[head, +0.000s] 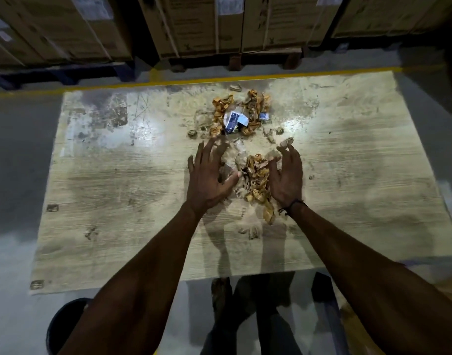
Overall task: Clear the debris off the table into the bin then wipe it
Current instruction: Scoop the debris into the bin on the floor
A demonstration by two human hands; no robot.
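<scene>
- Down by your left forearm, a dark round bin [62,326] sits on the grey floor, just off the near left corner of the table.
- Your pale, scuffed wood-grain table [117,201] spreads ahead, dusty and stained.
- Your left hand [209,175] is spread wide, fingers fanned, palm down just left of a heap of crumpled yellow-brown paper scraps [257,183].
- Your right hand [287,175], with a dark cord bracelet [292,204] at the wrist, is open and cupped against the right side of that same heap; neither hand grips anything.
- Small grey crumbs [250,230] lie loose on the table nearer you than the heap.
- Beyond your fingertips lies a larger cluster of crumpled brown paper with blue-and-white wrappers [236,119] in its middle, apart from the near heap.
- Past the far table edge, a yellow floor line [117,86] runs across, with stacked cardboard cartons [201,24] on pallets behind.
</scene>
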